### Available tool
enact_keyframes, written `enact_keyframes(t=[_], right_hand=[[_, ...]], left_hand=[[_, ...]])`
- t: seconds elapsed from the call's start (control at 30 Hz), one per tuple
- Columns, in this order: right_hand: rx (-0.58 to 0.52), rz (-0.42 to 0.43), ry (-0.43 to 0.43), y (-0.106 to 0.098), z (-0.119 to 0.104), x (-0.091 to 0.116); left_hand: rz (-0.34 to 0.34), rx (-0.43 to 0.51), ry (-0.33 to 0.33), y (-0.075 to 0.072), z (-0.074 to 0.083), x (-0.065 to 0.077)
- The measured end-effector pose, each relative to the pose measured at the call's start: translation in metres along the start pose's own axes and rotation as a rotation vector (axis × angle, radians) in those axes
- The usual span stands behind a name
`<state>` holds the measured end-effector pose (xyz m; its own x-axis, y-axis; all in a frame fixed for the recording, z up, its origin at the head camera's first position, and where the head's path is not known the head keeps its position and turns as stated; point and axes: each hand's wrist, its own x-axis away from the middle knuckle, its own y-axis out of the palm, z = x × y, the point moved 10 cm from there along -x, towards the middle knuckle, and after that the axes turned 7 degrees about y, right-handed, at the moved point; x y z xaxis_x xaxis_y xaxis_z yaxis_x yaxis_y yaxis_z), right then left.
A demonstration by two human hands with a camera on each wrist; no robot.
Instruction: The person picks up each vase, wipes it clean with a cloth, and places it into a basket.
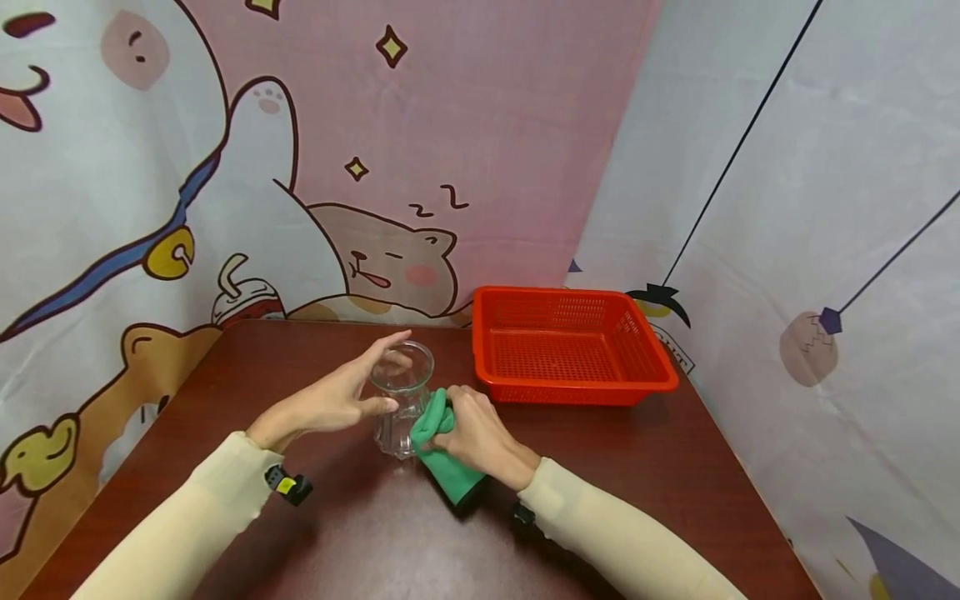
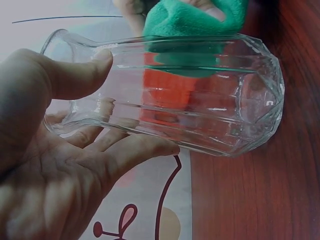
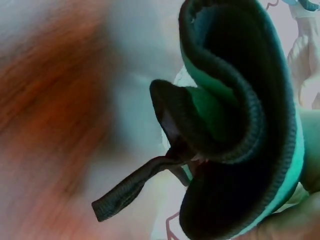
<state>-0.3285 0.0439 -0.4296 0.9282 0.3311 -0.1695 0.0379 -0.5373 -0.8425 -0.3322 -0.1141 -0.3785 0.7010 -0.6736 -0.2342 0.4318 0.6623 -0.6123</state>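
Observation:
A clear glass vase (image 1: pixel 405 388) with a flared rim and faceted base stands over the table in the head view. My left hand (image 1: pixel 330 402) holds it near the neck, thumb on one side and fingers round the other; the left wrist view shows the vase (image 2: pixel 215 100) sideways. Bunched in my right hand (image 1: pixel 480 432) is a green cloth (image 1: pixel 455 477), pressed up against the vase's right side. Folds of the cloth (image 3: pixel 280 125) fill the right wrist view, showing its black edging and a black loop. Most of the right hand is hidden there.
An open red plastic basket (image 1: pixel 577 386) with perforated sides stands at the back right of the dark reddish-brown table (image 1: pixel 360 550). Cartoon-printed fabric (image 1: pixel 510 167) hangs behind the table and along its sides.

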Motion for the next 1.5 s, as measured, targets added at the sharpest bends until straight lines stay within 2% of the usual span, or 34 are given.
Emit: enact_keyframes(t=[0.4, 0.9, 1.3, 1.5], right_hand=[[-0.036, 0.035, 0.003, -0.012, -0.005, 0.000], [-0.084, 0.100, -0.019, -0.030, -0.016, -0.003], [-0.123, 0.124, -0.018, -0.038, -0.020, -0.003], [-0.144, 0.141, -0.028, -0.041, -0.021, -0.002]], left_hand=[[0.000, 0.013, -0.003, 0.001, 0.000, 0.000], [-0.013, -0.017, 0.046, -0.001, 0.006, -0.003], [-0.014, 0.008, 0.013, 0.001, 0.000, -0.003], [-0.017, 0.028, 0.022, 0.001, 0.000, -0.003]])
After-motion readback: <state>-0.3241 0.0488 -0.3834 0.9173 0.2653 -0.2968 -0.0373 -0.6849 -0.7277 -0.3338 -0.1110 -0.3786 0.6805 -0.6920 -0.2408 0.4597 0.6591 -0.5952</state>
